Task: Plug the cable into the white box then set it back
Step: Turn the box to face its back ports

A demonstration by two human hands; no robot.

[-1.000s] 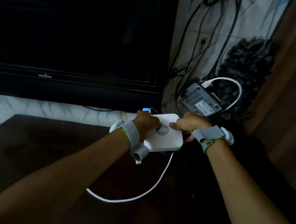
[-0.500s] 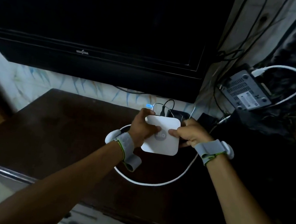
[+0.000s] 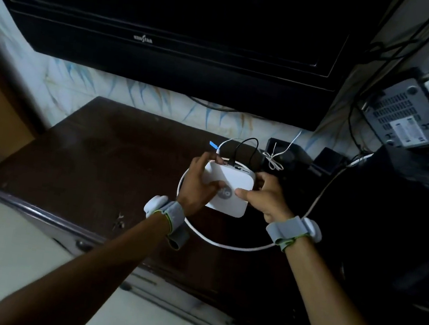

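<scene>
Hands are meeting over the dark wooden surface (image 3: 95, 160), both gripping the white box (image 3: 227, 189) from opposite sides. The left hand (image 3: 198, 185) is closing around the box's left edge, thumb lying across the top and fingers curling under and toward the back. The right hand (image 3: 266, 198) is clasping the right edge, thumb pressing on the top near the grey round logo. The box is sitting between them, tilted a little, above the middle of the surface; I cannot tell whether its underside is touching the wood.

At the box's back edge a thin black cable (image 3: 247, 145) is arching up and coming down to the rear face, and a white lead with a blue tag (image 3: 213, 145) is reaching the same edge just beside the left fingertips. Whether either plug is fully seated is too small to tell. A thicker white cable (image 3: 236, 247) is looping on the surface around the box and running off to the right under the right wrist.

Grey bands are wrapping both wrists. A black television (image 3: 172, 29) is hanging on the wall behind, and a grey router (image 3: 408, 117) is sitting tilted at the right among dark wires.
</scene>
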